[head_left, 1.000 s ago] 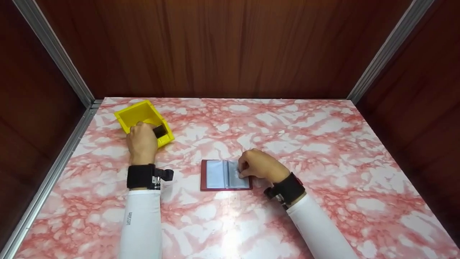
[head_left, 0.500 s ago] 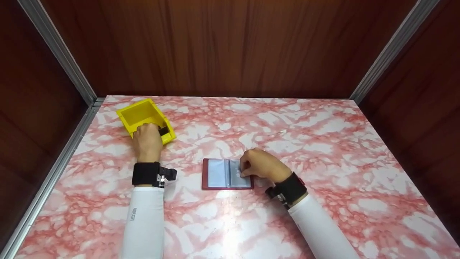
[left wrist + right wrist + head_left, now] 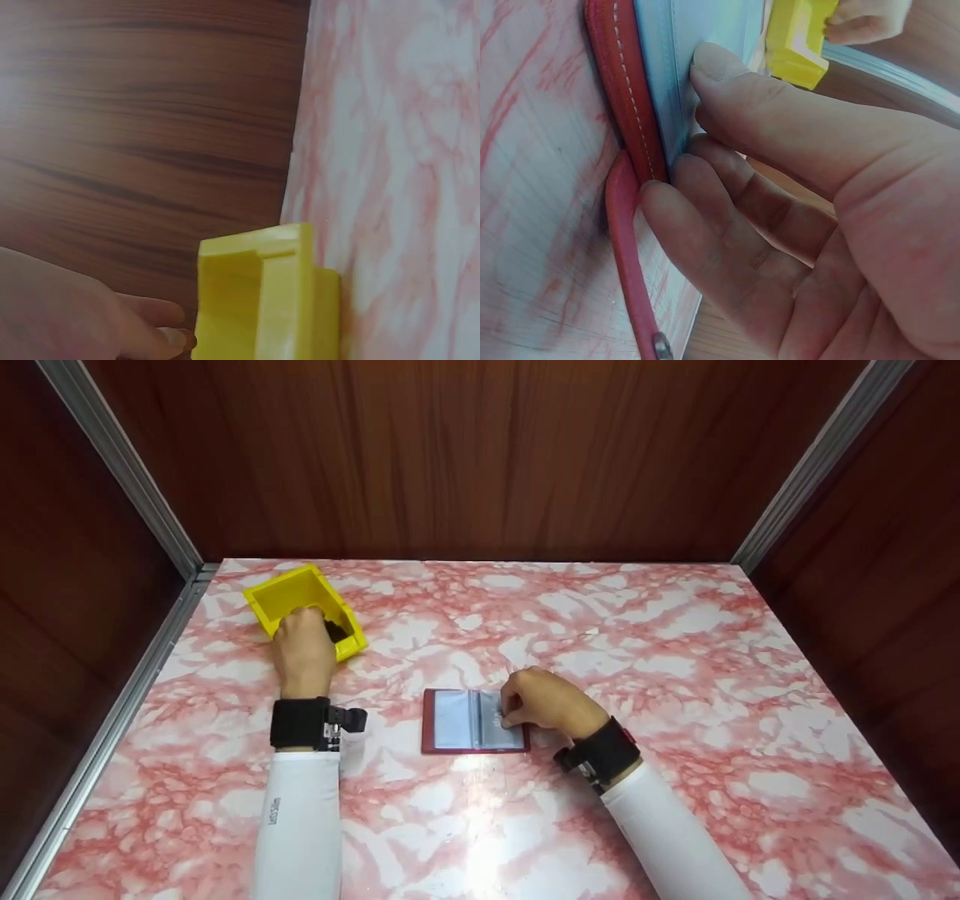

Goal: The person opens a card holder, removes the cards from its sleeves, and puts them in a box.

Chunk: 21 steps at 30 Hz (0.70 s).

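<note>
A small red card holder (image 3: 428, 721) lies spread on the table with its clear plastic sleeves (image 3: 454, 720) facing up. My right hand (image 3: 551, 701) is at its right side; in the right wrist view the thumb (image 3: 727, 71) lies on the sleeves and the fingertips are at the stitched cover edge, pinching the holder. My left hand (image 3: 304, 649) reaches into the yellow bin (image 3: 289, 592), fingers bent down and mostly hidden in the head view. A dark flat piece (image 3: 337, 631) shows in the bin beside them. I cannot tell whether the left fingers hold anything.
The pink and white marbled table (image 3: 637, 637) extends around both things. Dark wood panels (image 3: 465, 457) with metal corner rails stand behind and at both sides. A red strap (image 3: 626, 232) with a metal snap hangs off the card holder in the right wrist view.
My left hand has shifted slightly deeper into the yellow bin, and the dark piece beside it shows lower and less squarely. The right hand stays on the card holder.
</note>
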Motion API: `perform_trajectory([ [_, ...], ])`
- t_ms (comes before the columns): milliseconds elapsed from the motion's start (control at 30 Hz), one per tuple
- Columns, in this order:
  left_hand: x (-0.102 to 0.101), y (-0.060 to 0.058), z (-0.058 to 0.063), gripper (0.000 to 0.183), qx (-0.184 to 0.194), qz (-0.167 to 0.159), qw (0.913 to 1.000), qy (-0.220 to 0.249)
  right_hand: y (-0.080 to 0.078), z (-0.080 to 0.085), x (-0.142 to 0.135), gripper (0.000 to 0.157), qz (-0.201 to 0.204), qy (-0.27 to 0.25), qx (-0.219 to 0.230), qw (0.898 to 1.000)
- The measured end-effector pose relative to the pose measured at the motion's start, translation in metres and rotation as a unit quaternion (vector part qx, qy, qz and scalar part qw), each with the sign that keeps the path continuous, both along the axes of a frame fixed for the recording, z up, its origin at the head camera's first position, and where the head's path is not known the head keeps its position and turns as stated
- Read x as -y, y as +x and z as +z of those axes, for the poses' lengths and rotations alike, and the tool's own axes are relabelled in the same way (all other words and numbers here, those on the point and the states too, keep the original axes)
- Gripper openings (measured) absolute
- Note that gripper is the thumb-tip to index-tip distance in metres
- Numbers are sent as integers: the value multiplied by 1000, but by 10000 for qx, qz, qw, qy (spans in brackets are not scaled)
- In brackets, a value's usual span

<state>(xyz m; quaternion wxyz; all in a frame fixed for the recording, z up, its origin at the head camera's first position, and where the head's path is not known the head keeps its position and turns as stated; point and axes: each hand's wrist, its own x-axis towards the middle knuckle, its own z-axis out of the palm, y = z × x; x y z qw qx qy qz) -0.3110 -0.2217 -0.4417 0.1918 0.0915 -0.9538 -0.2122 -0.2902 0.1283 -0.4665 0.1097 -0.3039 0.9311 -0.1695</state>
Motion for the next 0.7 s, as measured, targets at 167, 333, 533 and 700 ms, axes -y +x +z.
perform_trajectory([
  [167, -17, 24, 33, 30, -204, -304, 9978, 551, 0, 1, 0, 9, 31, -17, 21, 10000],
  [333, -47, 56, 66, 25, -330, -1278, 9875, 860, -1, 5, -1, 8, 1, 17, -49, 10000],
  [533, -81, 74, 74, 19, 633, -3126, 9455, 664, -1, 6, -4, 8, 281, -20, -52, 9996],
  [700, -102, 59, 42, 11, 1483, -3884, 9084, 432, -1, 6, -10, 12, 441, -21, -141, 9989],
])
